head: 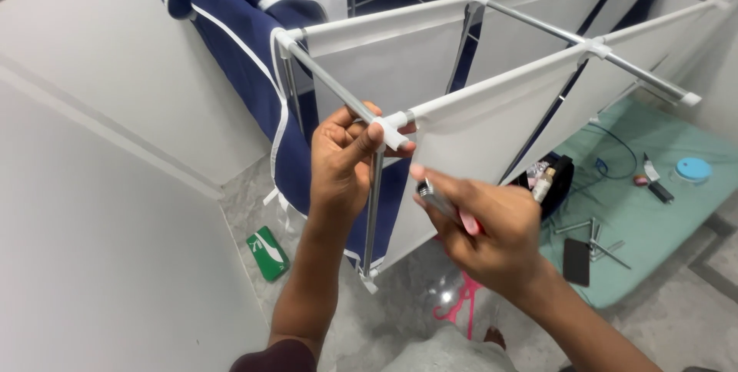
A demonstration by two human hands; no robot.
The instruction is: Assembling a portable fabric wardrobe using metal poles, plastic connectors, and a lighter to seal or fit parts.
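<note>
My left hand [344, 158] grips a white plastic corner connector [390, 131] on a metal tube frame [336, 86] of a fabric wardrobe lying on its side. White fabric shelf panels [477, 130] hang from the tubes, and a navy blue cover with white trim [238, 26] drapes over the far end. My right hand [484, 227] is just right of the connector and holds a short metal tube [434, 197] along with something red; the tube's end points toward the connector.
A green box [268, 253] lies on the marble floor beside the white wall [92, 187]. A pink hanger [460, 301] lies under the frame. On a teal mat [661, 210] lie loose metal tubes [596, 237], a black phone [576, 261], a round blue lid [693, 169] and a black bag [555, 180].
</note>
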